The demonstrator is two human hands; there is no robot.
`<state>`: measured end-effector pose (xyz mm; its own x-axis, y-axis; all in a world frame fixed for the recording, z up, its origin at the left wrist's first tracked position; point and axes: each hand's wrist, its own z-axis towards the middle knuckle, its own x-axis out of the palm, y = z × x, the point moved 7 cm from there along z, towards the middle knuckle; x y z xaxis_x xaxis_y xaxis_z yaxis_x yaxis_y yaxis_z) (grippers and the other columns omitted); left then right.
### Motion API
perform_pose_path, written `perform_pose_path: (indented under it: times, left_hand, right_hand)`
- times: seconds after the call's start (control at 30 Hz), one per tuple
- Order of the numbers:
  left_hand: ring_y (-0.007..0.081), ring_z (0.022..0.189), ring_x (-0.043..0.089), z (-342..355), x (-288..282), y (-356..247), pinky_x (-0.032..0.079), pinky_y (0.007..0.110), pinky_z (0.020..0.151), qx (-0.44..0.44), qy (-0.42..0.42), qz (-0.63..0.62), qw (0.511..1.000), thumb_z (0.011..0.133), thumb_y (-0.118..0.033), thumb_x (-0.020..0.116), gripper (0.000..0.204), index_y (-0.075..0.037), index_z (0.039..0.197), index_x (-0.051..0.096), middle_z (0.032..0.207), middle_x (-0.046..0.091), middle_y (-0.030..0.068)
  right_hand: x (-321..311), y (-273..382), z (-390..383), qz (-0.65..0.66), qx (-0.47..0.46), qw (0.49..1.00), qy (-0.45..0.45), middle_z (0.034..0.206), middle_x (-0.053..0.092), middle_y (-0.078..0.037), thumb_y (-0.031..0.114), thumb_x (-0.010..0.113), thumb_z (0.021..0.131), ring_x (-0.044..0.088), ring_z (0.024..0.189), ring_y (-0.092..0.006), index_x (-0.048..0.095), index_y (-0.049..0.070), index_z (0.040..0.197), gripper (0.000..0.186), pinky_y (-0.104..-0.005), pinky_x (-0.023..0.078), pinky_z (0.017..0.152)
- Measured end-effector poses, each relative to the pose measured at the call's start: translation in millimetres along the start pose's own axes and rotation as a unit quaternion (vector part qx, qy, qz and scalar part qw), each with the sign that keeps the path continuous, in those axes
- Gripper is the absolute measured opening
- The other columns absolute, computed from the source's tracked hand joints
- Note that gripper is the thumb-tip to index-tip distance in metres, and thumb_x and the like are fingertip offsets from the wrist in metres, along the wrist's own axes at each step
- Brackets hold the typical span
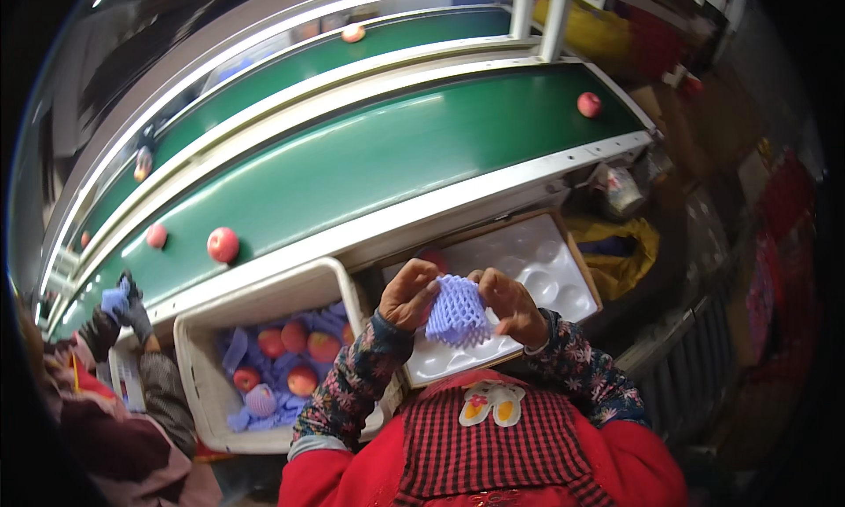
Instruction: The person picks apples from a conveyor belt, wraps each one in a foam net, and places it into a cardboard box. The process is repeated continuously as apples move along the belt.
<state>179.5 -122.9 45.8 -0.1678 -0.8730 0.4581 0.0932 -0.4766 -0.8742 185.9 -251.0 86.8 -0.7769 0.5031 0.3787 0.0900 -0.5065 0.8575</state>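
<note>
My left hand [407, 296] and my right hand [509, 303] pinch a lavender foam mesh sleeve [456, 311] from either side; whether anything is inside it I cannot tell. Beneath them lies a white moulded tray [539, 265] in a cardboard box, with a red apple [431, 257] partly hidden behind my left hand. Just left, a pale plastic crate [192, 357] holds several apples [301, 380], loose lavender sleeves [234, 349] and a sleeved fruit [260, 401].
Two green conveyor belts [378, 155] with white rails carry scattered apples [223, 245]. At the far left, a co-worker's gloved hands [134, 312] hold something lavender. A yellow bag [634, 252] and hanging container [620, 190] are at the right, beside a dark grate [678, 366].
</note>
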Motion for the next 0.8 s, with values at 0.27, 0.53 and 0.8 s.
perform_pose_path:
  times: [0.27,0.53,0.8]
  left_hand:
    - [0.0059,0.068,0.044,62,43,27,0.036,0.019,0.062,-0.020,-0.005,0.002,1.000,0.086,-0.012,0.048,0.010,-0.003,0.090,0.046,0.078,0.049,0.0004]
    - [0.0148,0.080,0.052,206,33,87,0.040,0.027,0.072,0.081,-0.095,0.246,0.961,0.078,-0.021,0.060,0.060,-0.005,0.125,0.026,0.088,0.054,0.0082]
    - [0.0341,0.118,0.032,241,33,101,0.015,0.052,0.096,-0.008,-0.054,0.866,0.497,0.063,-0.061,0.056,0.084,-0.004,0.121,0.035,0.124,0.038,0.0185]
  right_hand:
    - [-63,-7,-13,0.085,0.225,0.970,0.026,0.095,0.059,-0.006,0.017,0.060,0.079,0.055,0.083,-0.0103,0.051,-0.002,0.105,0.033,-0.0240,0.046,0.075]
    - [-288,51,65,-0.126,0.178,0.972,-0.086,0.086,0.061,-0.006,0.015,0.054,0.083,0.056,0.073,-0.0125,0.058,-0.001,0.098,0.021,-0.0242,0.046,0.065]
    - [-711,248,34,-0.729,0.179,0.449,-0.485,0.115,0.043,-0.023,0.038,0.077,0.052,0.043,0.106,-0.0341,0.031,0.001,0.122,0.091,-0.0389,0.033,0.091]
